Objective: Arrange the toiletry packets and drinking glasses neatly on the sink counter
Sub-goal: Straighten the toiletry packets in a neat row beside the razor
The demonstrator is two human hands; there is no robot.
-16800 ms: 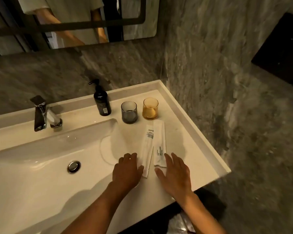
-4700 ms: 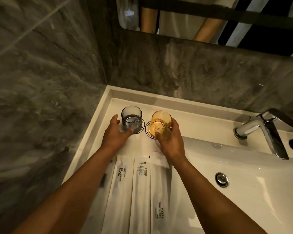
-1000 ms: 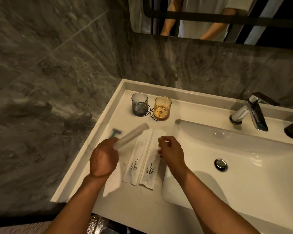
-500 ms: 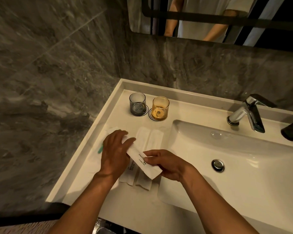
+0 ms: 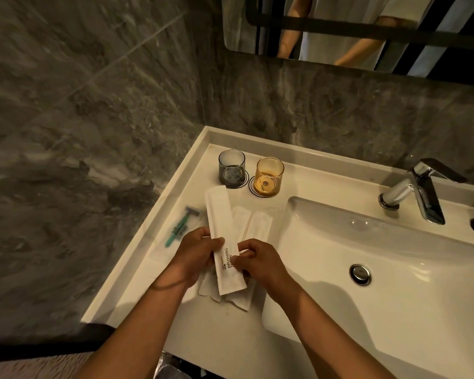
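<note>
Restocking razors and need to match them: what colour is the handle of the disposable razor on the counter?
Teal green; the disposable razor shows in the head view.

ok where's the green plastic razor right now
The green plastic razor lies bare on the white sink counter near its left edge, just left of the white toothbrush packet, in front of the glasses.

- Both forearms are bare from wrist to the bottom of the frame, with no sleeve in view
- The left hand (image 5: 195,255) wears no ring or glove; a thin dark band circles its wrist, at about 7 o'clock from the hand
- The right hand (image 5: 260,262) is bare too, its wrist without watch or band
- In the mirror (image 5: 340,31), at 12 o'clock, the torso shows a pale short-sleeved shirt, the sleeve hem ending above the elbow
</note>
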